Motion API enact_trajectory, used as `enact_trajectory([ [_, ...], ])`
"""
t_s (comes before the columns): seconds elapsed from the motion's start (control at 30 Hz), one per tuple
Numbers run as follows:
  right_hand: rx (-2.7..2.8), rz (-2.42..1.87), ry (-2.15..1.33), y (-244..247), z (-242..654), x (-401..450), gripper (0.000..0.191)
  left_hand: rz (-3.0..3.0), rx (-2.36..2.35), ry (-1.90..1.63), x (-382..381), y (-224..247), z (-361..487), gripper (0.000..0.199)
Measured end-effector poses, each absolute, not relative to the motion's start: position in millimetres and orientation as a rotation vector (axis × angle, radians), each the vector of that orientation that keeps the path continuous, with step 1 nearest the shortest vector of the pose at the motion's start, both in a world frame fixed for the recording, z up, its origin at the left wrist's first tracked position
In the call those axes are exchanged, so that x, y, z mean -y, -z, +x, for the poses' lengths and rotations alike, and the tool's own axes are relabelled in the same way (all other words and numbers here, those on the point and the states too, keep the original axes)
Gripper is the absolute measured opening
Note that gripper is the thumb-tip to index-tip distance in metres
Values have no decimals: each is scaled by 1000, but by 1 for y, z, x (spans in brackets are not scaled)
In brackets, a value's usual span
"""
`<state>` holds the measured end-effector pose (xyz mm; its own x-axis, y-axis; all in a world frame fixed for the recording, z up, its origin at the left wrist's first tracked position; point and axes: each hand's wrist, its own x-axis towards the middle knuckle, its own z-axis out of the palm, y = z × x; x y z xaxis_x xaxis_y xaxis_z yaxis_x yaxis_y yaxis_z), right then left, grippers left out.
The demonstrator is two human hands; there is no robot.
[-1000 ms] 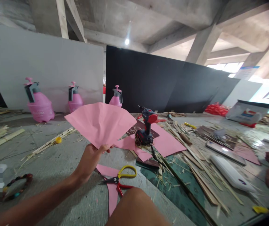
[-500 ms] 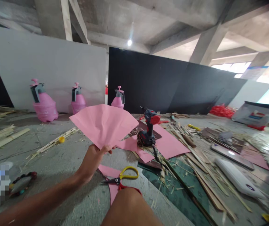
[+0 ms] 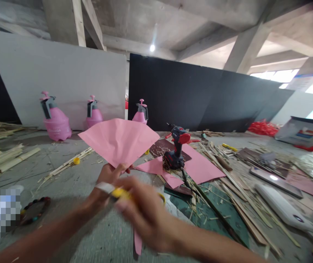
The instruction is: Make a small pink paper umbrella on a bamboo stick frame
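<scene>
Thumb and fingers of my left hand [image 3: 113, 174] pinch the narrow lower end of a pink paper fan shape [image 3: 119, 140], held upright with its wide curved edge on top. My right hand [image 3: 145, 210], smeared by motion, is closed round a small yellow-and-black object with a pale end [image 3: 118, 192]; its kind is too blurred to tell. This object is in front of my left wrist. Behind my right hand a yellow scissors handle [image 3: 162, 198] shows, the rest covered. A pink paper strip [image 3: 137, 241] lies below on the floor.
A cordless drill [image 3: 177, 146] stands among pink paper sheets [image 3: 200, 166]. Pink spray bottles [image 3: 58, 124] line the boards behind. Bamboo strips [image 3: 244, 208] and a white power bank [image 3: 283, 208] lie right. A bead bracelet [image 3: 36, 210] lies left.
My right hand has come in from the lower right with the yellow-and-black object, covering most of the scissors. The knee has gone from view. My left hand still holds the paper.
</scene>
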<state>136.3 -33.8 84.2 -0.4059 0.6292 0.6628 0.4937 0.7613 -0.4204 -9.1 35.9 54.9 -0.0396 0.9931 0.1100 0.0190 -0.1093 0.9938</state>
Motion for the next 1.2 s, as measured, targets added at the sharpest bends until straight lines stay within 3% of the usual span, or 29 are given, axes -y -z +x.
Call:
enact_trajectory([
  [0.13, 1763, -969, -36, -67, 174, 1, 24, 1317, -1191, -1360, -23, -70, -15, 30],
  [0.4, 1763, -967, 67, -38, 210, 11, 25, 1389, -1189, -1382, -4, -86, -23, 35],
  [0.53, 1847, -966, 101, -40, 207, 17, 27, 1400, -1187, -1292, -6, -77, -20, 24],
  [0.87, 1886, -986, 18, -31, 202, 12, 26, 1268, -1153, -1279, -11, -63, -10, 45],
  [1.2, 1931, -1004, -84, -24, 194, 14, 25, 1286, -1203, -1273, -12, -58, -9, 41],
])
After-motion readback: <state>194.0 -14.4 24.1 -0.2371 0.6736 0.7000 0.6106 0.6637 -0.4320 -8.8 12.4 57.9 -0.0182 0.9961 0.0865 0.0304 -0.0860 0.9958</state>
